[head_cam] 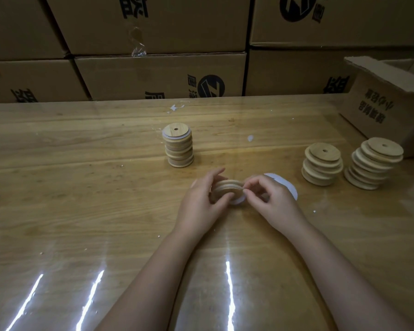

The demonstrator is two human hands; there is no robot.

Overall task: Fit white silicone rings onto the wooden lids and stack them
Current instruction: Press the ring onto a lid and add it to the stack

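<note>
My left hand [202,199] grips a round wooden lid [226,188] tilted on edge above the table. My right hand [270,197] pinches a white silicone ring [238,201] at the lid's right rim; part of the ring hangs below the lid. More white rings [287,185] lie flat on the table behind my right hand. A neat stack of ringed lids [178,144] stands further back, left of centre. Two loose stacks of bare wooden lids [322,163] [373,163] stand at the right.
The wooden table [81,187] has a glossy clear cover. An open cardboard box [387,103] sits at the far right. Stacked cartons [158,75] form a wall along the table's back edge. Small white scraps [175,108] lie near the back.
</note>
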